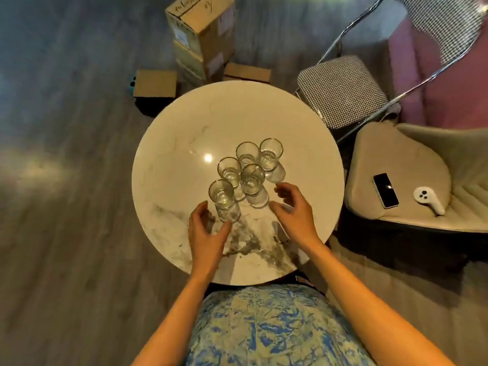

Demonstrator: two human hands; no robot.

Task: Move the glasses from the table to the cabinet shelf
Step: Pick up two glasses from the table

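Head view, looking straight down: a round white marble worktop with grey veining carries five clear, empty drinking glasses, all upright and clustered right of its centre. The nearest glass stands at the front left of the cluster. Behind it are the middle-left glass and the middle-right glass, close together; farther back stand the rear-left glass and the rear-right glass.

The left hand is over the worktop just beside the nearest glass, its grip apart, thumb and fingers curved toward the glass without touching it. The right hand is just right of the middle-right glass, its grip also apart and holding nothing.

Beyond the worktop, cardboard boxes stand on the grey wood floor. At right, a houndstooth chair with a chrome frame, and a beige cushioned seat holding a smartphone and a white handheld controller. The person's blue patterned clothing fills the bottom.
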